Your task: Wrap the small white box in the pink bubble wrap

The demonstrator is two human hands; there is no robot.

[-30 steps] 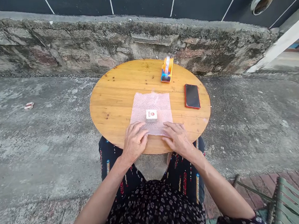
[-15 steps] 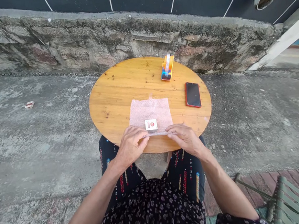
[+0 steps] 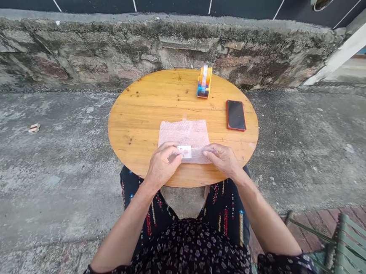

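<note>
A sheet of pinkish bubble wrap (image 3: 182, 132) lies near the front of the round wooden table. On it rests a small white box (image 3: 184, 148) with red print; the near edge of the wrap is folded up over part of the box. My left hand (image 3: 166, 160) pinches that folded edge at the box's left side. On the right, my right hand (image 3: 221, 158) grips the same edge between thumb and fingers, a little apart from the box.
An orange and blue tape dispenser (image 3: 204, 82) stands at the back of the wooden table (image 3: 148, 101). A phone in a red case (image 3: 235, 115) lies on the right. A green slatted chair (image 3: 359, 241) is at lower right; a crumpled packet (image 3: 34, 128) lies on the ground.
Both hands have lifted the near edge of the bubble wrap and moved it away from me, over the box. The box's print is now partly veiled by the wrap.
</note>
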